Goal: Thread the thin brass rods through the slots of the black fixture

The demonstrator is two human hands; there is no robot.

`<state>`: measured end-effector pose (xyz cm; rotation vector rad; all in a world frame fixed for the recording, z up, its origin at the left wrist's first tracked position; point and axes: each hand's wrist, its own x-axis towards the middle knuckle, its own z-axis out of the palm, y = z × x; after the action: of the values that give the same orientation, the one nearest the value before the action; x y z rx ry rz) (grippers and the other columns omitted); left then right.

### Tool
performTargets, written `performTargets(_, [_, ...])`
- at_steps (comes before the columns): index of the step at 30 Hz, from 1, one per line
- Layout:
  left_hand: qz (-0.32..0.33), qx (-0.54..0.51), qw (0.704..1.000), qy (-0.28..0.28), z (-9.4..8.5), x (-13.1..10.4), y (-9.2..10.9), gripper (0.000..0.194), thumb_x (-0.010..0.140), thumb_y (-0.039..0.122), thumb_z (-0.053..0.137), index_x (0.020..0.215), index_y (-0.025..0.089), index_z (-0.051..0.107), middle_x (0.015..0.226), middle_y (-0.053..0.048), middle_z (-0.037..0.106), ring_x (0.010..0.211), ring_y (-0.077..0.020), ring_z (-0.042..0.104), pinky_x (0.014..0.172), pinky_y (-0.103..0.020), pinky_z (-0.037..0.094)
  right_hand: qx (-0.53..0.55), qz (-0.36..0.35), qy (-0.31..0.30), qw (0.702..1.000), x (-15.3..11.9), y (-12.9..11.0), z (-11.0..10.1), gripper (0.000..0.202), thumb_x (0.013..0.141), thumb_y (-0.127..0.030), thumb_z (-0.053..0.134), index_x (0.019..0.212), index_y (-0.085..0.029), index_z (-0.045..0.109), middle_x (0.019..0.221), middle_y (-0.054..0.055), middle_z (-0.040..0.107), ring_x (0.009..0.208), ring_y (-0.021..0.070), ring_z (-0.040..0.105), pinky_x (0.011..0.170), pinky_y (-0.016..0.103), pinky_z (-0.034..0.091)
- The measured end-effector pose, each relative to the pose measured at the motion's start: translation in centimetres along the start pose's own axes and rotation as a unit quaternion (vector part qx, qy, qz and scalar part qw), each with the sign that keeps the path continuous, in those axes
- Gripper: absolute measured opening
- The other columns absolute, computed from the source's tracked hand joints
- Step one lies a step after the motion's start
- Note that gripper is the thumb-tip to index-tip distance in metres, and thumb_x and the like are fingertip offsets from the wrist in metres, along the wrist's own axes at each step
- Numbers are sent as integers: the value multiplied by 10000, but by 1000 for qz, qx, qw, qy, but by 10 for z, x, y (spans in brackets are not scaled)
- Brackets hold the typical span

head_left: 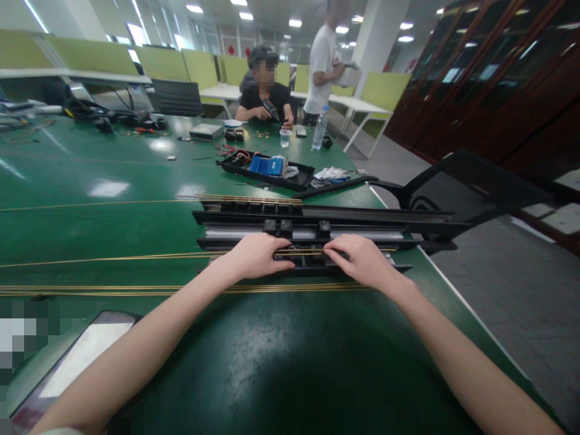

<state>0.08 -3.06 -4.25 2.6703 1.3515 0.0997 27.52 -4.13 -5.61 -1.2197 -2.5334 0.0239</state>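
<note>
My left hand [254,257] rests over the nearest black rail [267,272], its thumb and fingers apart on either side of the thin brass rods [301,251] running along it. Just right of those fingertips, dark blocks [316,257] sit inside the rail, partly hidden. My right hand [356,257] is closed in a pinch, with a brass rod at its fingertips. Behind both hands lies a second black rail [240,233] carrying several black blocks [324,229]. More brass rods [172,291] lie on the green table in front of the rails.
A black tray [231,164] with a blue pack stands beyond the rails, near a cloth [333,176] and a water bottle [319,128]. A phone [86,356] lies at front left. Across the table a seated person holds a power drill [270,110]. A chair [462,181] stands at right.
</note>
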Motion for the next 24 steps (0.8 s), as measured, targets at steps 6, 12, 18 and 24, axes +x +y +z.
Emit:
performTargets(6, [5,-6,1000,7,0,0,-1,569,866,657,486,1228,259,673,1033,-91,771,914,-279,722,757,-330,510,-1,0,-3,1000,-1,0,0,244,996,-287,481,989,-198,708,973,66,749,894,229,670,817,359,482])
performTargets(12, [14,-20,1000,1,-1,-1,-4,536,862,655,496,1181,280,707,966,-78,776,855,-262,722,723,-316,500,-1,2,-5,1000,-1,1,-1,247,998,-286,478,989,-209,712,975,65,753,889,231,673,813,361,485])
performTargets(18, [13,-42,999,-6,-4,0,-6,525,847,650,524,1205,312,706,964,-59,778,836,-247,719,710,-303,496,-1,1,-10,1000,-2,1,-1,260,1000,-290,472,993,-209,718,978,66,756,892,233,673,816,364,489])
performTargets(24, [8,-48,999,-16,-5,0,-9,526,832,663,536,1192,326,717,933,-51,780,788,-240,714,692,-303,490,-4,2,-13,1000,-2,3,-1,267,1003,-299,471,996,-207,722,984,64,756,899,232,675,822,358,486])
